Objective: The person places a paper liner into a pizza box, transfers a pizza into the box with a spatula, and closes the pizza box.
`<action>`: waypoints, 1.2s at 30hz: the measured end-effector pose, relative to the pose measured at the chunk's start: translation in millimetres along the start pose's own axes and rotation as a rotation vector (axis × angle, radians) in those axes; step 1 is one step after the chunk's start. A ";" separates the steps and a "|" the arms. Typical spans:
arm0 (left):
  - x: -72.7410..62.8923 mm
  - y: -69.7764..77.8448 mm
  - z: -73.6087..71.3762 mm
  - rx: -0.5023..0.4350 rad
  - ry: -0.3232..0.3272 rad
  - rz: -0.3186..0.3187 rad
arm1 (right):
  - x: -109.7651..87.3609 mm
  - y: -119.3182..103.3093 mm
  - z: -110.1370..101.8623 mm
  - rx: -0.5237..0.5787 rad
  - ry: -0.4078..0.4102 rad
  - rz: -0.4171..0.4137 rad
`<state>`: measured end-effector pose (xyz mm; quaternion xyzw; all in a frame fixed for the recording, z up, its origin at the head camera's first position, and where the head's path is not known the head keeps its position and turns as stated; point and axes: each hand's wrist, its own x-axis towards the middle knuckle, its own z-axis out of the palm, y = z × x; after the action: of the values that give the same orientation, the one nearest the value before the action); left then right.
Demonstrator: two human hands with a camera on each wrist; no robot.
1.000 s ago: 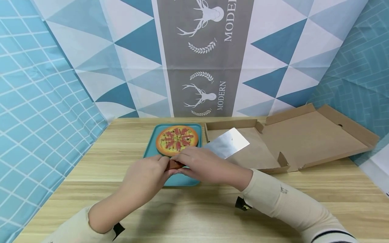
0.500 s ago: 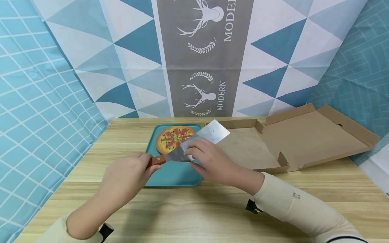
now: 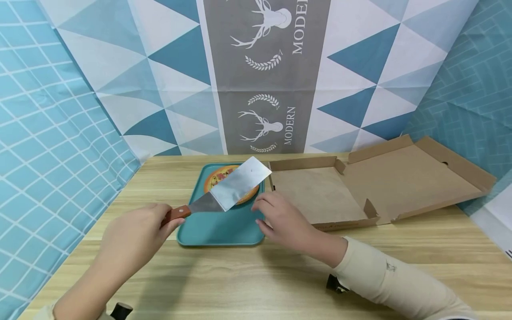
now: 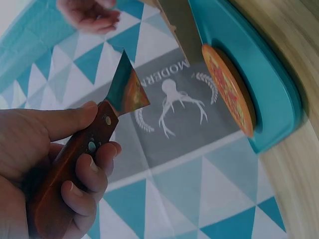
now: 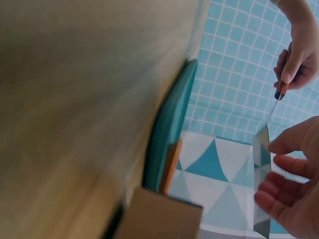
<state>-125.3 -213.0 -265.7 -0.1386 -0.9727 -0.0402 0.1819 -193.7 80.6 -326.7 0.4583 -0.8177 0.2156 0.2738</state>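
Note:
My left hand grips the wooden handle of a metal spatula, its blade tilted up to the right above a blue tray. In the left wrist view the fingers wrap round the brown handle, with the thumb lying along its top. On the tray sits a small pizza, partly hidden by the blade in the head view. My right hand hovers over the tray's right edge, fingers loosely bent with nothing in them. In the right wrist view these fingers overlap the blade.
A cardboard pizza box stands just right of the tray, its lid folded open to the right. Wood-grain table lies under everything. Patterned cloth walls rise behind and at both sides.
The right hand has let go of the spatula. The left hand has drawn the spatula left, so its blade now covers part of the pizza and no longer overlaps the box.

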 end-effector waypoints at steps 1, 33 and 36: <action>-1.4 -3.0 -0.5 0.004 0.001 -0.005 | -0.1 -2.0 2.5 0.001 -0.033 0.035; -18.0 -95.2 -8.3 -0.006 -0.246 -0.081 | 6.4 0.4 38.4 -0.074 -0.687 0.027; -20.2 -97.1 -9.3 -0.002 -0.250 -0.074 | 5.9 0.1 39.2 -0.109 -0.690 -0.004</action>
<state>-131.6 -312.3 -267.1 -0.1065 -0.9922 -0.0301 0.0576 -206.2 53.3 -352.7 0.4906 -0.8714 0.0033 0.0058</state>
